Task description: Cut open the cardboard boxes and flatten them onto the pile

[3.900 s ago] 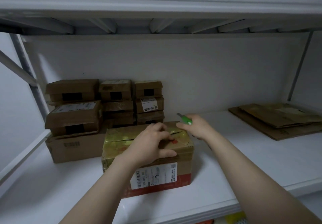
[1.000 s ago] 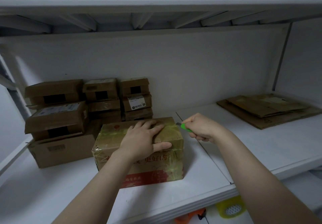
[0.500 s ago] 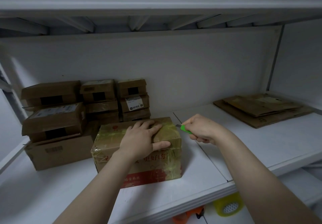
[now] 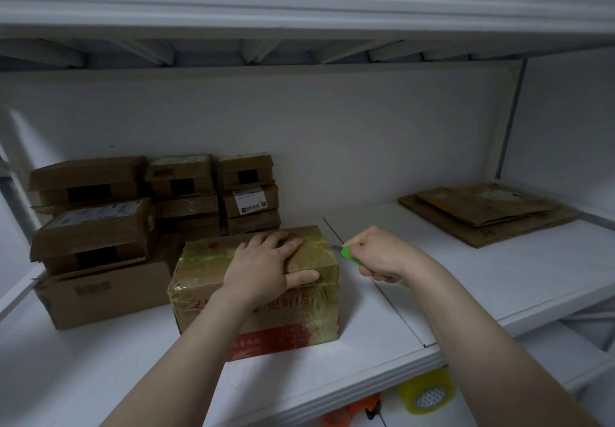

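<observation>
While my left hand (image 4: 263, 268) presses flat on the taped box (image 4: 256, 288) at mid-shelf, my right hand (image 4: 382, 255) grips the green cutter (image 4: 350, 255), blade just right of the box's top edge; taped seam runs leftward.

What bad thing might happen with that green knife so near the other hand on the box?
1. The right hand aims the blade of the green knife toward the left hand, which presses flat on the taped box. A slip might cut those fingers.
2. The shiny tape across the box top might make the blade skid rather than bite.
</observation>
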